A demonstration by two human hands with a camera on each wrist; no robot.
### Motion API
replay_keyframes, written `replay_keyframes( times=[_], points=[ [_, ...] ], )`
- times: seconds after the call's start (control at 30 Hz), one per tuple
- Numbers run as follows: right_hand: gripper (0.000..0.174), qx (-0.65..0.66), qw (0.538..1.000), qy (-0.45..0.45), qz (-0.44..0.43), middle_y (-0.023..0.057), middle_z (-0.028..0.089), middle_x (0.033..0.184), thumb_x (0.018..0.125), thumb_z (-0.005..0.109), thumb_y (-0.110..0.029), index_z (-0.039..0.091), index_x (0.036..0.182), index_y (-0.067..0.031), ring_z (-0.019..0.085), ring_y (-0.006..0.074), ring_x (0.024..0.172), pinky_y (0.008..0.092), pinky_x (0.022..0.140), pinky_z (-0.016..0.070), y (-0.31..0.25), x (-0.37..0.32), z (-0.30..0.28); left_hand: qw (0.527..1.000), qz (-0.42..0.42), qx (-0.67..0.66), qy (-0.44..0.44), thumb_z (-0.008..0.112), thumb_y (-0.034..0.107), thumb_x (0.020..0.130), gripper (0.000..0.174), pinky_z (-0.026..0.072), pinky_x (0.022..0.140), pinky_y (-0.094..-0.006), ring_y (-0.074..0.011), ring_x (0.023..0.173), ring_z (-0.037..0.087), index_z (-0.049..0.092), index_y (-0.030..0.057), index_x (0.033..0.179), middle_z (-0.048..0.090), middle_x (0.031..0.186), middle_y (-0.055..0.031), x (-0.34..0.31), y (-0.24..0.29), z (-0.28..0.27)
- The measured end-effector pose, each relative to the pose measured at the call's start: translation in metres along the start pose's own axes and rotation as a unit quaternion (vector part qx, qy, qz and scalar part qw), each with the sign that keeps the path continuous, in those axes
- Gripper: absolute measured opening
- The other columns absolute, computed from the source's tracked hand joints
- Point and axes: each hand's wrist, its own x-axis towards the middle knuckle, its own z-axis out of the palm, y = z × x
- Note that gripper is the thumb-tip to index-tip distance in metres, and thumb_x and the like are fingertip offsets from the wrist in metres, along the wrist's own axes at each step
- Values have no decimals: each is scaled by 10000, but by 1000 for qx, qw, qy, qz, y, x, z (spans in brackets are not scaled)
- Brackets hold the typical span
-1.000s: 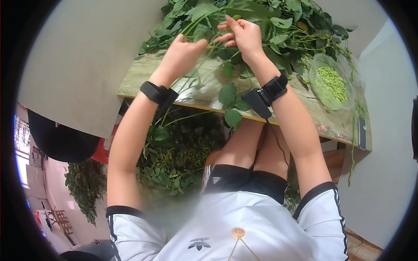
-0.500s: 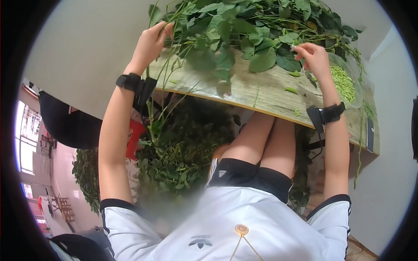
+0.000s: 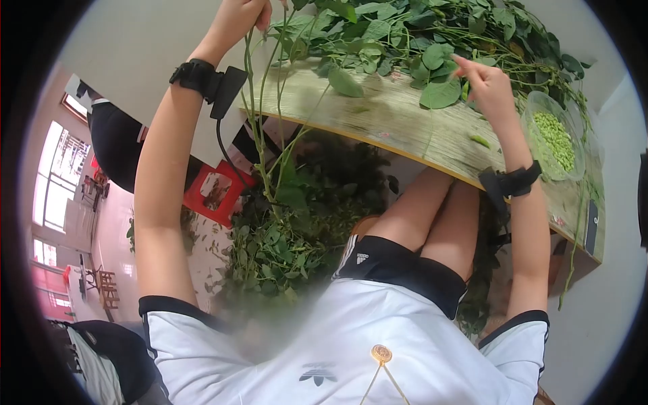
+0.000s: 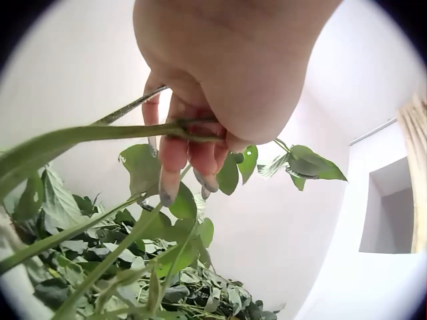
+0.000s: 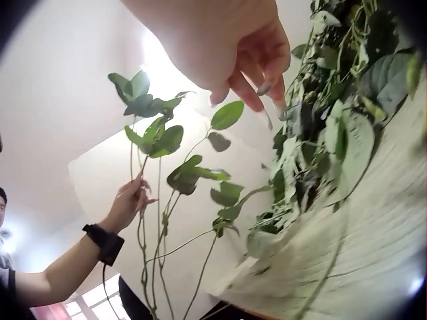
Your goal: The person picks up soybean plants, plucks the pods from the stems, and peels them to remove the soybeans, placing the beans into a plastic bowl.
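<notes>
At the top left of the head view my left hand holds a leafy plant by its upper stems, which hang down past the table's edge. In the left wrist view the fingers curl round a green stem. My right hand is over the table beside the leaf pile, its fingers partly bent. The right wrist view shows that hand with loosely bent fingers and nothing gripped. A green pod lies on the table below it.
A clear container of green beans stands at the right of the wooden table. More plants are heaped on the floor, near a red stool. A person in dark clothing is at the left.
My left hand has moved left and up, away from the pile, with the plant. The right hand moved right from the left hand's side towards the bean container, then stayed near the pile's right part.
</notes>
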Motion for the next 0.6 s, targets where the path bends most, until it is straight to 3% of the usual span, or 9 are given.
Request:
replay_keyframes(
  times=[0.03,0.07,0.27,0.4,0.5,0.6],
  points=[
    [325,84,994,-72,21,77,742,1082,962,615,-288,719,1185,-75,642,127,605,253,519,523,-14,1,5,996,44,-47,58,455,304,1066,426,425,421,-245,-89,401,513,618,7,807,504,476,10,-6,22,8],
    [339,167,975,-143,42,73,735,1108,962,611,-283,710,1196,-60,647,119,627,244,528,533,-30,1,9,996,44,-44,62,455,304,1066,426,425,421,-245,-89,401,513,618,7,807,504,476,10,-5,25,5],
    [369,312,926,-207,-40,103,723,979,967,611,-244,671,1206,30,677,136,669,268,546,562,-107,8,51,994,67,-72,42,468,317,1063,400,430,420,-246,-93,428,534,637,6,876,528,515,-8,-1,52,-8],
    [427,351,914,-205,-16,134,708,984,972,607,-206,582,1312,51,691,152,687,284,566,571,-129,23,85,995,65,-57,40,472,336,1061,413,427,410,-247,-91,437,537,639,9,873,527,519,-5,-3,70,-10],
    [513,447,859,-249,-7,194,644,1188,973,601,-164,462,1421,44,656,146,654,301,640,581,-141,33,103,997,56,-44,41,471,353,1059,427,425,405,-248,-91,441,539,639,10,869,525,519,-4,-7,82,-10],
    [503,505,816,-277,-34,180,620,1248,979,602,-172,470,1422,27,632,126,670,301,675,580,-141,31,106,997,51,-38,41,468,366,1059,442,428,418,-243,-90,446,540,632,6,863,527,527,-6,-8,81,-13]
  ],
)
